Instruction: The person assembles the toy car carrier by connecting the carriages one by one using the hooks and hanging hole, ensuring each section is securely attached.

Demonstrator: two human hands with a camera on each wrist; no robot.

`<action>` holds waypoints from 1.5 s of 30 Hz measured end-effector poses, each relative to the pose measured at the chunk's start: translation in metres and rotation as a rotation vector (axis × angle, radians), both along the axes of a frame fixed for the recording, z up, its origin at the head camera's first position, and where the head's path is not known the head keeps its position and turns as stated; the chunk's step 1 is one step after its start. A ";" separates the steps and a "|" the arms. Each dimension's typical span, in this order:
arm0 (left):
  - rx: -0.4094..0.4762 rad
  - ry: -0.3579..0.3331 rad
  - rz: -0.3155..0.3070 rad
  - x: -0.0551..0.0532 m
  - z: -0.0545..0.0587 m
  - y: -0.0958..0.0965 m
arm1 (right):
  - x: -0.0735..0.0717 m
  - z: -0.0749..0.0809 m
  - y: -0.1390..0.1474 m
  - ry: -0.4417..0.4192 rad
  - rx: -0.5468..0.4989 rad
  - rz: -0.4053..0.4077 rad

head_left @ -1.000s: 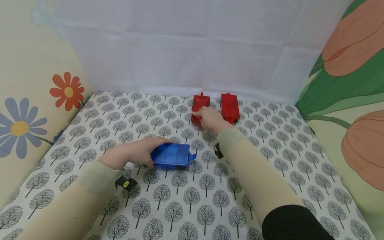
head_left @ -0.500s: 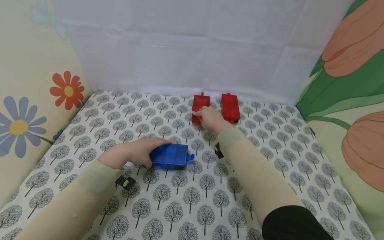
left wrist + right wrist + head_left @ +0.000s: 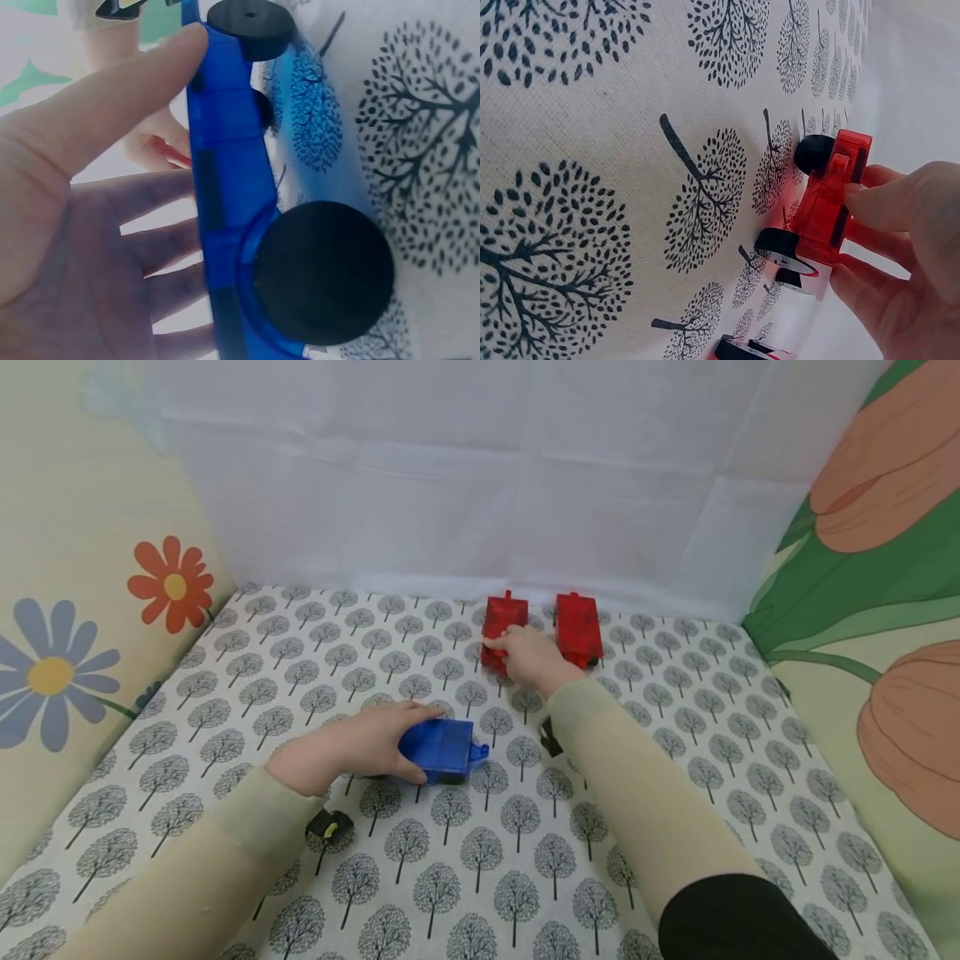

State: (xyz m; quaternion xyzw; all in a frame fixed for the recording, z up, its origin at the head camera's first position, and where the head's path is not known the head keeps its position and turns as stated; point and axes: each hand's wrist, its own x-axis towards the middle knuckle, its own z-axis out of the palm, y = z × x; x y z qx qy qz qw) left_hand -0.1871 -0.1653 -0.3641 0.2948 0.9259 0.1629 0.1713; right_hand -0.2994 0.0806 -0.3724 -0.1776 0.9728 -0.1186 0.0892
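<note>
My left hand [image 3: 367, 739] spans a translucent blue toy wagon [image 3: 450, 745], thumb on its near side and fingers over the far side. A small hitch sticks out at the wagon's right end. In the left wrist view the thumb rests along its blue side panel [image 3: 225, 150], above a big black wheel [image 3: 324, 274]. Farther back, my right hand [image 3: 531, 653] holds the front end of a translucent red toy wagon [image 3: 506, 612]. The right wrist view shows my thumb and fingers around that red wagon [image 3: 821, 214], its black wheels close over the cloth.
A second red toy wagon [image 3: 577, 625] stands just right of the held one. A tree-print cloth [image 3: 517, 860] covers the table. A white curtain [image 3: 450, 485] closes the back, with flower-printed panels at the left [image 3: 75, 527] and right [image 3: 900, 710].
My left hand has slid right along the blue toy wagon, covering more of it, while the wagon stays almost in place. My right hand and both red wagons have hardly moved.
</note>
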 end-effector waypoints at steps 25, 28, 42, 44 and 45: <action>-0.059 -0.046 0.050 -0.001 0.006 -0.005 | -0.004 0.004 0.006 0.012 -0.026 0.103; -0.061 -0.044 0.051 -0.002 0.006 -0.005 | -0.009 0.007 0.012 0.067 -0.093 0.098; -0.072 -0.049 0.041 0.000 0.011 -0.001 | -0.015 0.006 0.025 0.170 0.229 0.283; -0.066 -0.052 0.040 0.000 0.013 -0.002 | -0.015 0.007 0.022 0.177 0.248 0.300; -0.061 -0.054 0.042 0.001 0.014 -0.002 | -0.016 0.007 0.020 0.182 0.267 0.304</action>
